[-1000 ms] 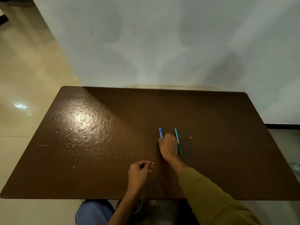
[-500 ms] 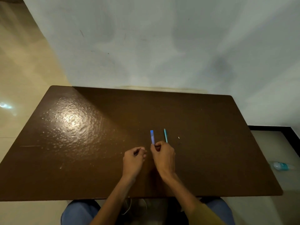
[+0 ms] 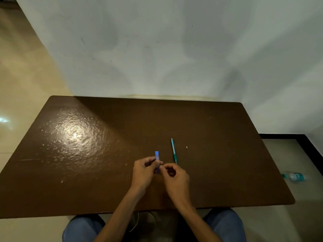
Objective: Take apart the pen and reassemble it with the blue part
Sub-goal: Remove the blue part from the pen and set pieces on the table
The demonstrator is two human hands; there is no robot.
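Blue part point(image 3: 157, 155) upright between both hands above the brown table point(image 3: 104, 172), left hand point(image 3: 144, 172) pinching its lower end, right hand point(image 3: 175, 177) fingers curled beside it — grasp unclear, teal pen point(image 3: 173, 151) lying flat just right, small white piece point(image 3: 186, 147) nearby.

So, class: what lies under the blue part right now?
The blue part is pinched between the left hand and right hand above bare brown table. Its lower end is covered by fingers.

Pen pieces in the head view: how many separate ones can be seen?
3. The blue part is pinched between the left hand and right hand; the teal pen lies beside them on the table; a tiny white piece lies further right. Fingers may hide more.
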